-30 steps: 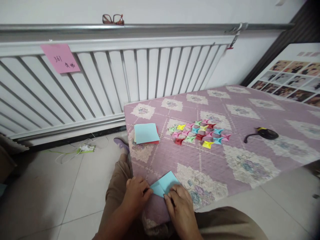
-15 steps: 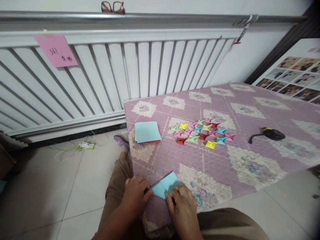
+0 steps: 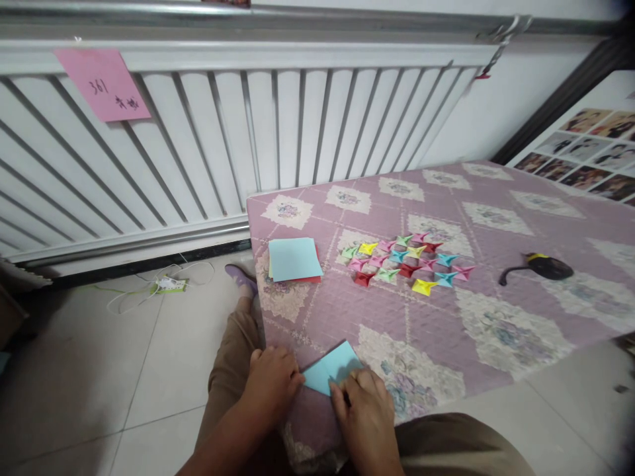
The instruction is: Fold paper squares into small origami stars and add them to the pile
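A light blue sheet of folding paper [image 3: 338, 363] lies at the near left corner of the table, with a fold along its lower part. My left hand [image 3: 274, 377] is closed, its thumb and finger pinching the paper's left corner. On the paper's lower right edge, my right hand [image 3: 366, 406] presses with its thumb and curled fingers. Farther back sits a stack of coloured paper squares [image 3: 295, 259], light blue on top. To its right, several small folded paper pieces [image 3: 407, 270] in red, yellow, green, pink and blue stand in slanted rows.
A patterned purple cloth covers the table [image 3: 496, 344]. A black object with a curved handle [image 3: 548, 266] lies at the right. Behind the table runs a white radiator [image 3: 278, 132] bearing a pink note [image 3: 104, 86]. A power strip with cables [image 3: 170, 285] is on the floor.
The view has shifted slightly, and the glasses on the pipe have mostly left the top edge. Both hands stay at the blue paper, whose visible crease line is less distinct now.
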Tool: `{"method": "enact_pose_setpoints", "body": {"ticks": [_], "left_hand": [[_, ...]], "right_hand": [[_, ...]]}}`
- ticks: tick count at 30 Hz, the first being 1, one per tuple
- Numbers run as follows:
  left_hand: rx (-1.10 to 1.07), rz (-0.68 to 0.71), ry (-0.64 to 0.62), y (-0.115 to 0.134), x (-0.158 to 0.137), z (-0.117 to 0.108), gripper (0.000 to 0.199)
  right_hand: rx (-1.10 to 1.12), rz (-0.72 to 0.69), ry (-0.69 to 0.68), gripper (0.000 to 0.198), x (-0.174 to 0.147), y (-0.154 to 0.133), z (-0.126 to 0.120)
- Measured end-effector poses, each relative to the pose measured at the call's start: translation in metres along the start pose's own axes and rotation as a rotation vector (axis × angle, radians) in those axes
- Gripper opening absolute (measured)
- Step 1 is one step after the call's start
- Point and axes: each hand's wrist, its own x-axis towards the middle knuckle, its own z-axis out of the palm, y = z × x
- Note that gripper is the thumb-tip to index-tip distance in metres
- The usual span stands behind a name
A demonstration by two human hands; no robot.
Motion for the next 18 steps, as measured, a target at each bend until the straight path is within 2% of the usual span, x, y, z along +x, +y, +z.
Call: {"method": "enact_pose_setpoints", "body": {"ticks": [18], "left_hand": [[0.082,0.016,-0.061,0.0064,0.0062,-0.0092,0.018]], "right_hand": [[-0.026,0.023,-0.027,0.021,0.0032,-0.0009,0.0010]]}}
